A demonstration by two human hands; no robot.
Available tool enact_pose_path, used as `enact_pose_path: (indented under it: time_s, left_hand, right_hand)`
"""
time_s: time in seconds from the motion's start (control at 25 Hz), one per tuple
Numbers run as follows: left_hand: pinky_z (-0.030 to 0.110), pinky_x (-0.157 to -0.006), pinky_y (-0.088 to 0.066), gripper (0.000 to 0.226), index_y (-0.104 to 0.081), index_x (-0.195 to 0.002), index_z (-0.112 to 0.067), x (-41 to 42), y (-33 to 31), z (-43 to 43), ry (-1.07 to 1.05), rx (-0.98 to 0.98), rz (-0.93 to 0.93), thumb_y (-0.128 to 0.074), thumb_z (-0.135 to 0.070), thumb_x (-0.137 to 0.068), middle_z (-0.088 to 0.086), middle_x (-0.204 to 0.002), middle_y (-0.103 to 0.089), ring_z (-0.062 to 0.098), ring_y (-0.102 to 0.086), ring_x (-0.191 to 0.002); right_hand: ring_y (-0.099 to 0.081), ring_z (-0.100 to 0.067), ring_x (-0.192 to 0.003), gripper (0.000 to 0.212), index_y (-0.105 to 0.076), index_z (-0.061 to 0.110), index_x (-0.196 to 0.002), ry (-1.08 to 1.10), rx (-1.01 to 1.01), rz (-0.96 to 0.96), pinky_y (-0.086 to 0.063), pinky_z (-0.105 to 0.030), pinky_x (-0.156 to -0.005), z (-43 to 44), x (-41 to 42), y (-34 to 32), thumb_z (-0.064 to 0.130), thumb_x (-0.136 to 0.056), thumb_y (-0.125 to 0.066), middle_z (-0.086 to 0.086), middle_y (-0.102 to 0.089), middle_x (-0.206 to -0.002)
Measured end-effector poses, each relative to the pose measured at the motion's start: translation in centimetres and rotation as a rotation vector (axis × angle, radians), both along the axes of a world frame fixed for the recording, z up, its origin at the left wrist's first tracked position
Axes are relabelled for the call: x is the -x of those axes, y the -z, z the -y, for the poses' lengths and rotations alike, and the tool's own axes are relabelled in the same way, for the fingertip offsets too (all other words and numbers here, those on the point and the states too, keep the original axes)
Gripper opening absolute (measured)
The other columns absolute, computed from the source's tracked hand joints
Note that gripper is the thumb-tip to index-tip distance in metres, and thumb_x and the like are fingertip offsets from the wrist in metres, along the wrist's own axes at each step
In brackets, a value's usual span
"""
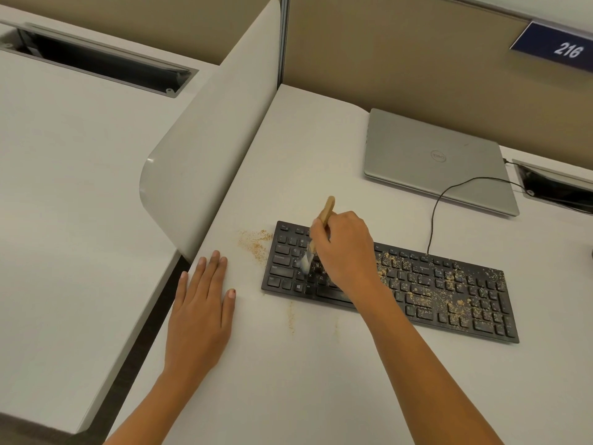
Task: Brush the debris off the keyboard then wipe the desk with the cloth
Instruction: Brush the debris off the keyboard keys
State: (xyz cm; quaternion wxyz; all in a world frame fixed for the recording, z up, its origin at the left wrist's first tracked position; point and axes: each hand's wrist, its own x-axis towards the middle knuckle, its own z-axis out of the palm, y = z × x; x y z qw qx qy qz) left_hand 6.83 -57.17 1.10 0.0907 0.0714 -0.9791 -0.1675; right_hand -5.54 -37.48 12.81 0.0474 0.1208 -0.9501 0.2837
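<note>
Right hand (pixel 345 248) grips brush (pixel 326 211), bristles on keyboard (pixel 449 293) left keys | left hand (pixel 200 303) flat, fingers straight on desk (pixel 305 380) | debris (pixel 256 242) beside keyboard, more across right keys

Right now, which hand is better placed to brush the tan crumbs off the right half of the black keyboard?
Right. The right hand grips the wooden-handled brush, bristles on the black keyboard near the tan crumbs; the left hand rests flat on the white desk, empty.
</note>
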Motion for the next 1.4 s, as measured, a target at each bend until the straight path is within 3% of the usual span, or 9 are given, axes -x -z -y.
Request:
enact_pose_path:
  time_s: [0.16,0.32,0.52,0.6,0.72,0.84,1.0,1.12,1.4]
  left_hand:
    - [0.038,-0.124,-0.006,0.059,-0.024,-0.156,-0.014,0.0,0.0,0.0,0.0,-0.005,0.002,-0.019,-0.04,-0.104,0.001,-0.163,-0.022,0.016,-0.012,-0.152]
    - [0.038,-0.124,-0.006,0.059,-0.024,-0.156,-0.014,0.0,0.0,0.0,0.0,-0.011,-0.001,-0.019,-0.04,-0.104,0.001,-0.163,-0.022,0.016,-0.013,-0.152]
    - [0.037,-0.124,-0.005,0.059,-0.024,-0.156,-0.014,0.1,0.0,-0.1,0.005,-0.016,-0.003,-0.019,-0.04,-0.104,0.001,-0.163,-0.023,0.016,-0.013,-0.152]
    - [0.037,-0.124,-0.005,0.059,-0.024,-0.156,-0.014,0.0,0.0,0.0,0.002,-0.014,-0.003,-0.02,-0.04,-0.104,0.001,-0.163,-0.022,0.016,-0.013,-0.152]
    - [0.038,-0.124,-0.005,0.059,-0.023,-0.156,-0.013,-0.1,0.0,0.0,0.007,-0.012,0.0,-0.019,-0.04,-0.104,0.002,-0.163,-0.022,0.016,-0.013,-0.152]
    - [0.038,-0.123,-0.005,0.059,-0.024,-0.156,-0.014,0.1,0.0,-0.2,0.002,-0.019,-0.004,-0.018,-0.041,-0.104,0.001,-0.163,-0.023,0.016,-0.013,-0.152]
    - [0.036,-0.124,-0.004,0.059,-0.024,-0.156,-0.014,-0.1,0.0,0.0,-0.005,-0.024,-0.006,-0.019,-0.041,-0.103,0.001,-0.163,-0.023,0.015,-0.012,-0.152]
    - [0.037,-0.124,-0.005,0.06,-0.025,-0.156,-0.013,0.0,0.0,-0.1,0.0,-0.019,-0.005,-0.018,-0.041,-0.103,0.001,-0.162,-0.023,0.016,-0.013,-0.152]
    - [0.038,-0.124,-0.006,0.059,-0.025,-0.156,-0.013,0.0,0.0,-0.1,0.001,-0.024,-0.007,-0.02,-0.04,-0.103,0.001,-0.162,-0.023,0.016,-0.013,-0.152]
  right_hand:
    - [-0.051,-0.021,-0.06,0.043,-0.062,0.012,-0.068,0.007,0.028,-0.023,-0.037,-0.033,-0.068,-0.3,-0.3,0.3,0.027,-0.101,-0.04,-0.003,-0.057,-0.054]
    - [-0.045,-0.017,-0.057,0.043,-0.048,0.018,-0.057,-0.013,0.043,-0.037,-0.035,-0.031,-0.068,-0.3,-0.6,0.2,0.022,-0.1,-0.044,0.013,-0.047,-0.05]
    - [-0.047,-0.014,-0.063,0.045,-0.059,0.014,-0.064,-0.077,0.011,-0.06,-0.039,-0.027,-0.069,-0.7,-0.8,0.6,0.028,-0.101,-0.039,0.01,-0.052,-0.054]
    - [-0.049,-0.012,-0.074,0.038,-0.063,0.02,-0.076,-0.184,0.012,-0.04,-0.036,-0.025,-0.072,-0.6,-0.7,0.8,0.035,-0.102,-0.039,0.012,-0.061,-0.068]
    - [-0.052,-0.019,-0.091,0.026,-0.066,0.023,-0.087,-0.316,-0.092,-0.043,-0.039,-0.036,-0.079,-0.5,-0.7,1.0,0.035,-0.098,-0.045,0.009,-0.069,-0.084]
    - [-0.057,-0.028,-0.086,0.013,-0.067,0.016,-0.084,-0.215,-0.243,-0.298,-0.042,-0.039,-0.073,-1.2,-0.4,0.5,0.024,-0.09,-0.06,0.004,-0.067,-0.071]
    - [-0.05,-0.019,-0.088,0.028,-0.062,0.023,-0.087,-0.238,-0.129,-0.052,-0.037,-0.035,-0.078,-0.8,-0.5,0.4,0.035,-0.1,-0.041,0.012,-0.064,-0.079]
    - [-0.042,-0.018,-0.065,0.039,-0.046,0.021,-0.065,-0.088,-0.116,-0.112,-0.04,-0.037,-0.071,-0.5,-1.1,0.2,0.033,-0.1,-0.034,0.014,-0.039,-0.054]
    - [-0.045,-0.021,-0.054,0.042,-0.04,0.021,-0.057,0.034,-0.016,-0.027,-0.029,-0.03,-0.063,-0.2,-1.8,-0.3,0.021,-0.099,-0.045,0.009,-0.038,-0.047]
